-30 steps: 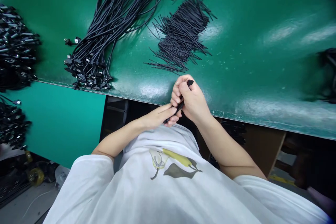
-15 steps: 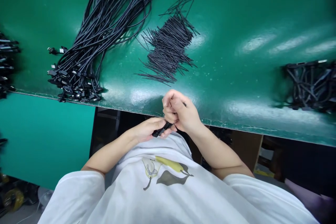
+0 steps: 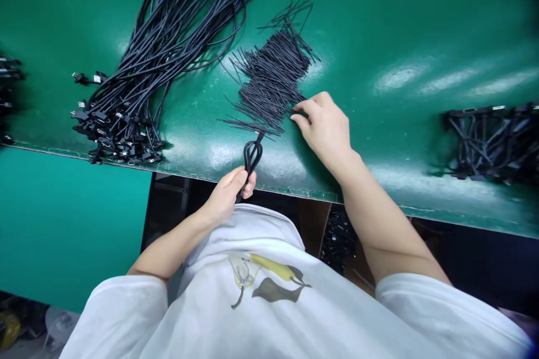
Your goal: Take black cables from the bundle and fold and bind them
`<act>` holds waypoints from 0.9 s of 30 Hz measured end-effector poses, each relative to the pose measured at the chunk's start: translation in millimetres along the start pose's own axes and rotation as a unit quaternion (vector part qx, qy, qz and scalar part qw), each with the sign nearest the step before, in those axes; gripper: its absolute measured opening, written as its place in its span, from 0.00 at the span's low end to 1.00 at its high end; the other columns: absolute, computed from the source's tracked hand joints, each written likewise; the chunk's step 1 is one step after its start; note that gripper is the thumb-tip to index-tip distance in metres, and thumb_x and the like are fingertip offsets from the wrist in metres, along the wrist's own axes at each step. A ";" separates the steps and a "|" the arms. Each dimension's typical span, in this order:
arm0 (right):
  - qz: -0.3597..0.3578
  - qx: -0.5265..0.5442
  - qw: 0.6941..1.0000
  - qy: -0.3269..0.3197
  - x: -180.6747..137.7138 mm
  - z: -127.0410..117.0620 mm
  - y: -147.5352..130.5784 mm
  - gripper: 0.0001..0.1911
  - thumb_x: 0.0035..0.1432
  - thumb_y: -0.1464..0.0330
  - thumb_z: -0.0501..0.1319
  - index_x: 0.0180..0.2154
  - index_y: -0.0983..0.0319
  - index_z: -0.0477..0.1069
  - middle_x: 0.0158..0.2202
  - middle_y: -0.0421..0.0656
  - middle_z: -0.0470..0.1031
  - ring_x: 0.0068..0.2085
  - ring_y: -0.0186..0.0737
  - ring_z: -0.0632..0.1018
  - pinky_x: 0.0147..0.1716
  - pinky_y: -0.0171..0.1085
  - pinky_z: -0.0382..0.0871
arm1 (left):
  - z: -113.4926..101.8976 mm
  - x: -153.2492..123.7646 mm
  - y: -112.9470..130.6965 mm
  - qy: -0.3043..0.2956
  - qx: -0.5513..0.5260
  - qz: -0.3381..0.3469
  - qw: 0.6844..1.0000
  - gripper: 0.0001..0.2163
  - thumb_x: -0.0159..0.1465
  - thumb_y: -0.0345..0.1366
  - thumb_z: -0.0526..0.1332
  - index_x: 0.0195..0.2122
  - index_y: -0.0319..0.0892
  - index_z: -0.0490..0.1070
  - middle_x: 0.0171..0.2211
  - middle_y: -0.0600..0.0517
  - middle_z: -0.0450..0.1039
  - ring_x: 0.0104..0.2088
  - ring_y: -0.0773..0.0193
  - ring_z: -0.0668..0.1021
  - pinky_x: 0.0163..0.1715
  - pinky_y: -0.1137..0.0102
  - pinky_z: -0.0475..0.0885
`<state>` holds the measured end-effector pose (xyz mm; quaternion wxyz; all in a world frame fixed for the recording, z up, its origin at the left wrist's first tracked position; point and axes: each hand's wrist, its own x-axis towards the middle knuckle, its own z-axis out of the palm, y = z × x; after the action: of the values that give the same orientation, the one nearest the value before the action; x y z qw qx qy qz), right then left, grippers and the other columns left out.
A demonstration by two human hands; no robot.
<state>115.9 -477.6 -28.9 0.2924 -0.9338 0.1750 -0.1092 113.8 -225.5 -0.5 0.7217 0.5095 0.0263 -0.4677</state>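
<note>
Head view: I judge the cable [image 3: 250, 166] light, springy, best held where the left hand [image 3: 228, 195] clasps it, but can't tell if the right hand [image 3: 327, 130] pinches ties [image 3: 274, 79].

Rightward of my right grip [image 3: 326, 129], bare surface [image 3: 398, 134] gives me passage up to the bundled cables [image 3: 492, 143]; leftward, piled black twist ties [image 3: 273, 76], then long cables [image 3: 168, 56], obstruct me.

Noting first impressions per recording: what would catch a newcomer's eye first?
Most striking is the pile of thin black strips on the green table, with the right hand at its edge. Left of the pile lies a sheaf of long black cables. Nearer the body, the left hand grips a looped cable.
</note>
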 end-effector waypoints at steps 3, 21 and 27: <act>-0.006 -0.100 0.995 -0.020 5.2 1.9 1.7 0.09 0.66 0.65 0.55 0.38 0.62 0.70 0.41 0.52 0.70 0.42 0.49 0.74 0.42 0.47 0.68 | 0.2 1.4 1.2 0.017 -0.020 -0.001 1.000 0.21 0.56 0.53 0.68 0.30 0.38 0.67 0.22 0.57 0.59 0.23 0.73 0.61 0.24 0.74 0.56; -0.188 0.109 0.970 -0.111 -95.3 -7.7 -64.3 0.07 0.66 0.71 0.56 0.40 0.61 0.73 0.31 0.42 0.73 0.31 0.35 0.72 0.31 0.34 0.65 | 8.0 4.7 -5.4 0.006 0.043 0.085 0.995 0.23 0.63 0.50 0.64 0.51 0.37 0.73 0.23 0.57 0.62 0.24 0.72 0.63 0.26 0.74 0.59; -0.372 -0.100 0.920 -0.070 -93.9 -11.0 -72.6 0.15 0.68 0.74 0.49 0.38 0.63 0.74 0.34 0.49 0.75 0.35 0.42 0.72 0.32 0.42 0.62 | -2.1 9.6 -13.7 0.047 0.213 0.119 0.969 0.19 0.66 0.46 0.58 0.49 0.38 0.75 0.24 0.57 0.62 0.26 0.70 0.63 0.29 0.72 0.59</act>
<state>45.7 -390.8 12.8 0.1477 -0.9613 -0.1955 -0.1263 110.5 -230.8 -16.1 0.6452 0.6722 -0.1012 -0.3489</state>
